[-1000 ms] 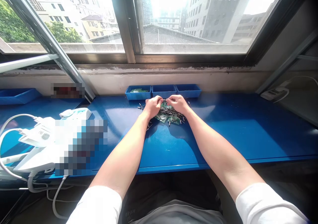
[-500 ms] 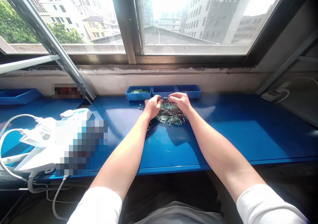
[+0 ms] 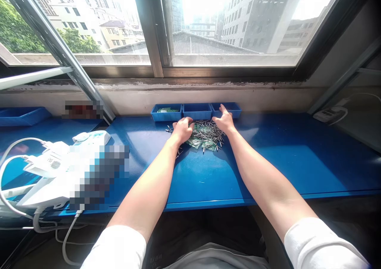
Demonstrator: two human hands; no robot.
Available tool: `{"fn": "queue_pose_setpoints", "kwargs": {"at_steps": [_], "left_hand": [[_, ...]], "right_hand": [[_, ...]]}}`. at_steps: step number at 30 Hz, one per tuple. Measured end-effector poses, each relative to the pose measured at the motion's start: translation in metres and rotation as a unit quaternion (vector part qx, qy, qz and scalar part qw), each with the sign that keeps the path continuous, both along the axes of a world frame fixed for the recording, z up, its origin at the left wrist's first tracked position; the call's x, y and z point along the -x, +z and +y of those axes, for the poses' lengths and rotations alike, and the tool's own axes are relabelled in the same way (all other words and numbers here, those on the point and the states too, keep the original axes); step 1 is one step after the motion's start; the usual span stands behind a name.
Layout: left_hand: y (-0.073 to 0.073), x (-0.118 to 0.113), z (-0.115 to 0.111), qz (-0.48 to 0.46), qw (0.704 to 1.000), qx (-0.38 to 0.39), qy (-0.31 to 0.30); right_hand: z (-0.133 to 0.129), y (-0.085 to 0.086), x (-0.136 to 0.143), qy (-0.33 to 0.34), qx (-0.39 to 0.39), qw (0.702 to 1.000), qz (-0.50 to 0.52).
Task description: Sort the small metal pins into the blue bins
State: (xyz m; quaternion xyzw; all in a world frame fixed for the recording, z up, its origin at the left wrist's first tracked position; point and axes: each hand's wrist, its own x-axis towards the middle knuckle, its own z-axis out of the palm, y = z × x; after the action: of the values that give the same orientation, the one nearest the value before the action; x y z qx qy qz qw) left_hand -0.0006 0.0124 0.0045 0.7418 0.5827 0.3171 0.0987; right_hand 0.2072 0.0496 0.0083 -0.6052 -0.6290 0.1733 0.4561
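A pile of small, thin metal pins (image 3: 210,133), silvery with dark parts, lies on the blue tabletop, mixed with small green plastic packets (image 3: 195,143). At the pile's left edge, my left hand (image 3: 182,130) is closed with its fingers curled together; whatever they may hold is too small to make out. My right hand (image 3: 225,122) is at the pile's far right, in front of the right blue bin (image 3: 235,112). Its thumb and fingers are spread apart, and I see nothing in them. Some pins are hidden behind my left hand.
A middle blue bin (image 3: 197,113) and a left blue bin (image 3: 166,117) with green packets inside stand in the same row by the wall. White power strips with plugs and cables (image 3: 47,161) lie at the left. A metal shelf post (image 3: 86,88) rises there.
My right hand has left my left hand, moved slightly right toward the right bin, and its fingers have opened. My left hand has stayed almost in place.
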Motion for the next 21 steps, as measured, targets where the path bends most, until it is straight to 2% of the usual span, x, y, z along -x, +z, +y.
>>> {"fn": "queue_pose_setpoints", "kwargs": {"at_steps": [6,9,12,15,21], "left_hand": [[-0.001,0.0,0.001,0.017,1.0,0.001,0.004],[-0.002,0.0,0.002,0.027,1.0,-0.005,0.0],[-0.002,-0.001,0.002,0.035,0.999,-0.011,-0.006],[-0.002,0.0,0.003,0.046,0.999,-0.009,-0.014],[-0.002,0.0,0.004,0.071,0.997,0.0,-0.029]], "right_hand": [[0.001,-0.002,0.004,-0.01,-0.056,0.998,-0.028],[0.001,-0.002,0.009,0.025,-0.082,0.993,-0.081],[-0.005,-0.003,0.016,0.093,-0.048,0.983,-0.148],[-0.011,-0.005,0.025,0.133,-0.002,0.965,-0.225],[-0.014,-0.008,0.032,0.15,0.004,0.954,-0.259]]}}
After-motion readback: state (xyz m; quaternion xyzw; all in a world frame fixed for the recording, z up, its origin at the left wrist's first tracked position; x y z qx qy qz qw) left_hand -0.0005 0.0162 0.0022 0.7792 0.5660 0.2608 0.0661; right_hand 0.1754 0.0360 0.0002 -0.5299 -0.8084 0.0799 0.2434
